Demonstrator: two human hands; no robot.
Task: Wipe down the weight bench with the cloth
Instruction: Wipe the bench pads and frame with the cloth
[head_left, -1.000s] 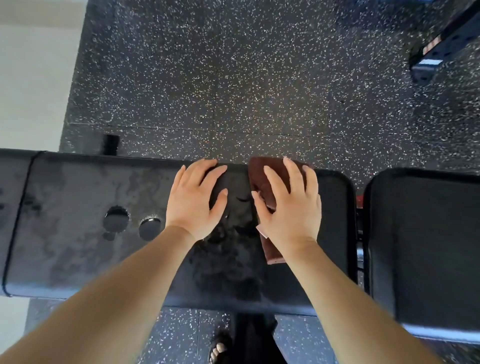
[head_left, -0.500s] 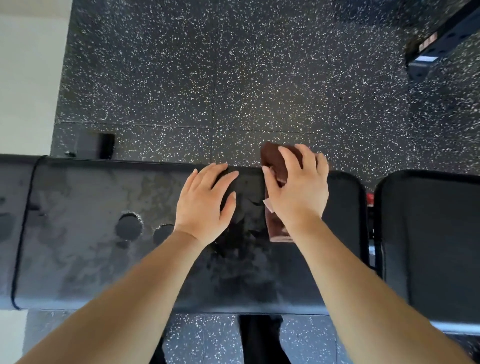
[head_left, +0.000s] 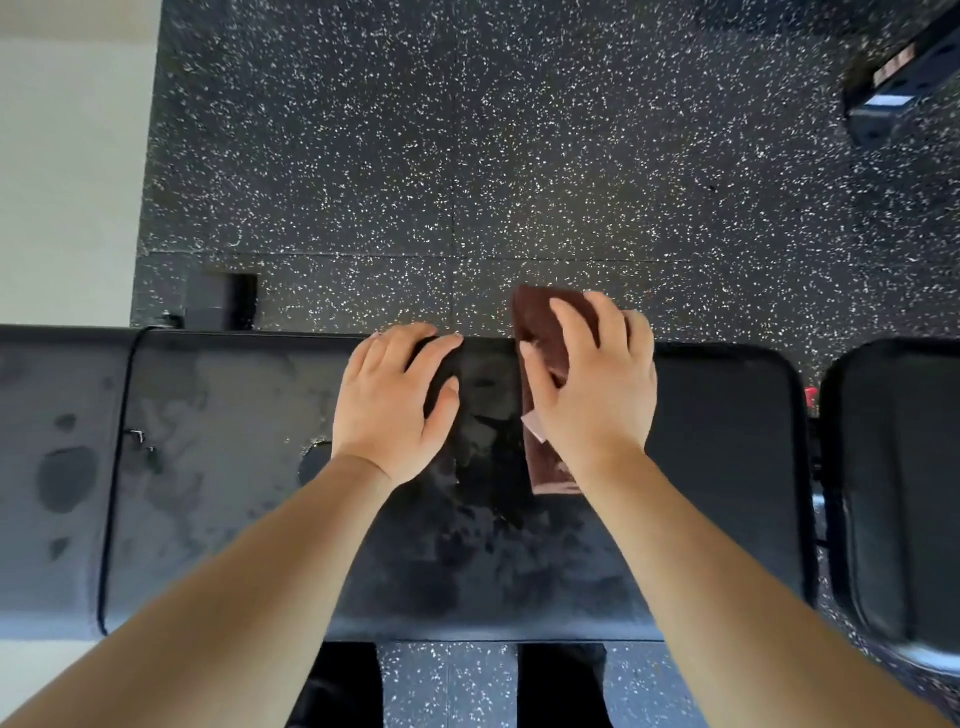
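Note:
The black padded weight bench (head_left: 223, 467) runs across the view, its long pad streaked with damp patches. A folded brown cloth (head_left: 540, 332) lies over the pad's far edge, its far end sticking out past the bench. My right hand (head_left: 592, 384) lies flat on the cloth and presses it to the pad. My left hand (head_left: 395, 400) rests palm down on the bare pad just left of the cloth, fingers spread and curled over the far edge, holding nothing.
A second black pad (head_left: 898, 483) sits to the right across a narrow gap. Speckled black rubber flooring (head_left: 519, 156) lies beyond the bench. A dark block (head_left: 223, 301) stands behind the bench, a dark rack piece (head_left: 904, 88) at the top right.
My right hand has pushed the cloth away from me, so its far end now overhangs the far edge. My left hand has slid to that edge too.

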